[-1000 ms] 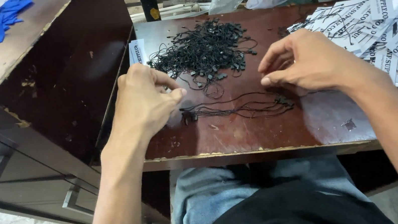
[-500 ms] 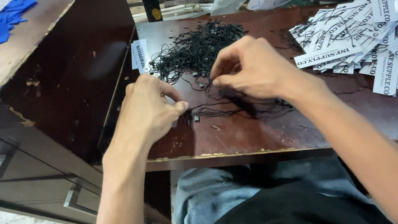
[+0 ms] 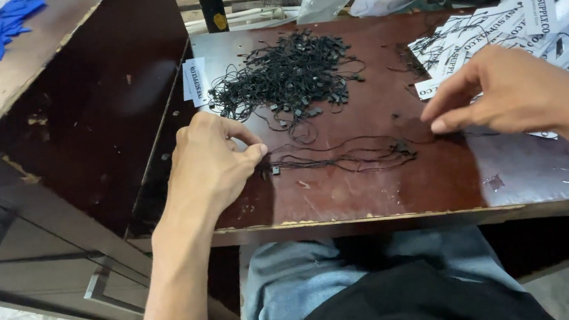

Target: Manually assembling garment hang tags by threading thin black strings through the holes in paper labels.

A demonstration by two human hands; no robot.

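Tangling is your main risk: your left hand (image 3: pixel 209 165) pinches one end of the black string loops (image 3: pixel 346 157) lying mid-table, just below the loose string pile (image 3: pixel 289 76). Your right hand (image 3: pixel 501 93), half-open and empty, hovers over the white paper tags (image 3: pixel 535 24); a careless pull could snag neighbours.

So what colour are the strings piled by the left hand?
Black, clearest in the head view: the string pile beyond the left hand.

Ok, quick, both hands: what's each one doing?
Left hand: pinched shut on the black strings.
Right hand: fingers pinched together; holding anything cannot be told.
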